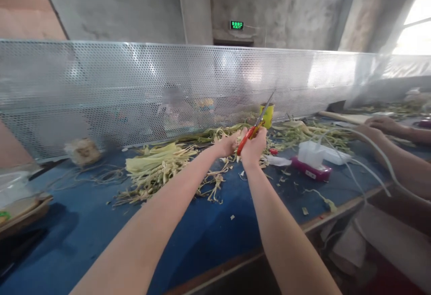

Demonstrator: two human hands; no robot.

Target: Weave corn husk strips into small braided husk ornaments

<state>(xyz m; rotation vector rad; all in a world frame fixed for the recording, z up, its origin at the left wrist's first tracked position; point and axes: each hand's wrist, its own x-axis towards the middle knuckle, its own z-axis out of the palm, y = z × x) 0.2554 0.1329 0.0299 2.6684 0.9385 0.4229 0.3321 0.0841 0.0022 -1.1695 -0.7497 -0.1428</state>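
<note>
A bare concrete room with a green exit sign (236, 25) backs a long perforated metal screen (141, 84), and in front of it runs a workbench under blue cloth (101, 232). At the far left sit a clear bag and a wooden tray (20, 209), then a small crumpled packet (82, 151) by the screen. Further along lies a heap of pale yellow-green husk strips (158, 167), long, flat and fibrous, some curled and frayed at the ends, scattered across the middle of the bench. The left hand (229, 144) is closed around a bundle of these strips, pinching them taut. Just beside it the right hand (253, 146) is wrapped shut on red-handled scissors (256, 126), blades pointing up and away, slightly parted. Cutting cleanly would likely need the strips held tight and the blades square across them, fingers kept back. Rightwards stand a yellow cup (267, 114), a pink tissue pack (311, 169), and another person's forearms (387, 129).
</note>
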